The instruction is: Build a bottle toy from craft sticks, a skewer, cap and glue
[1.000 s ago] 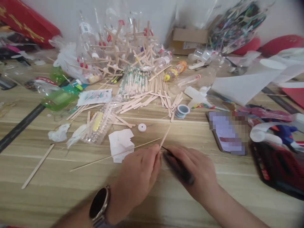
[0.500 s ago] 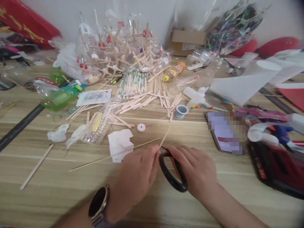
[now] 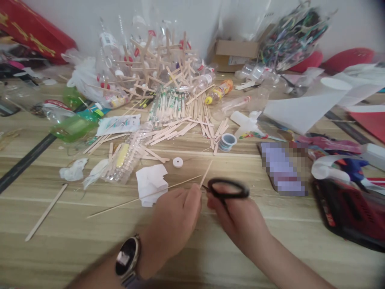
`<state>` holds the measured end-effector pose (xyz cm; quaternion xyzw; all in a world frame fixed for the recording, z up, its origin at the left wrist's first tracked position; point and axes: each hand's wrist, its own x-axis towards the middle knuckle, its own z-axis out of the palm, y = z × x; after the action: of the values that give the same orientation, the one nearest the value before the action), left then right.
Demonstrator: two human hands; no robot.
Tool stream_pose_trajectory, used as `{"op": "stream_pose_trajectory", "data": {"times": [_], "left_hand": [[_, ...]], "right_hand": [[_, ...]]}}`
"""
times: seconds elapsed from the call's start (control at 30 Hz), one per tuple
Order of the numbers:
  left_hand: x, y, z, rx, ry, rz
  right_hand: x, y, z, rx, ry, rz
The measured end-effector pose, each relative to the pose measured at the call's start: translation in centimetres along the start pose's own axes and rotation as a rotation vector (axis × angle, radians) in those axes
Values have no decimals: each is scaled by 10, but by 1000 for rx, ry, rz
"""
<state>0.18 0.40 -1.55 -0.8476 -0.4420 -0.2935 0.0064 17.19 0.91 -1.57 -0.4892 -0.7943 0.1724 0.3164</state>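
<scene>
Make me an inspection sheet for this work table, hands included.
Surface: wood-grain table, crowded toward the far side.
Job's things: slim wooden stick; black-handled tool, probably scissors, blurred.
Clutter: green bottle, loose flat stick, white paper, phone, among much else.
Hands: left hand grips the slim wooden stick; right hand holds the black-handled tool.
Cables: nothing seen for certain.
Surroundings: pale wall, cardboard box near it.

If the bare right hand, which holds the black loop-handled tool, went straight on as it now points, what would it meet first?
Probably the bare left hand, which pinches the thin pale wooden stick, close ahead toward the left; the exact depth is unclear.
</scene>
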Motion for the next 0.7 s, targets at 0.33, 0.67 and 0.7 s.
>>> {"op": "stream_pose_trajectory", "data": {"times": [0.33,0.67,0.7], "left_hand": [[0,4,-3,-183,-92,-192],[5,4,-13,-484,-188,-397],[6,5,-14,-502,-192,-428]], "right_hand": [[-2,0,-2,-210,81,-194],[-1,1,-16,-595,126,-451],[-1,1,-16,-598,130,-450]]}}
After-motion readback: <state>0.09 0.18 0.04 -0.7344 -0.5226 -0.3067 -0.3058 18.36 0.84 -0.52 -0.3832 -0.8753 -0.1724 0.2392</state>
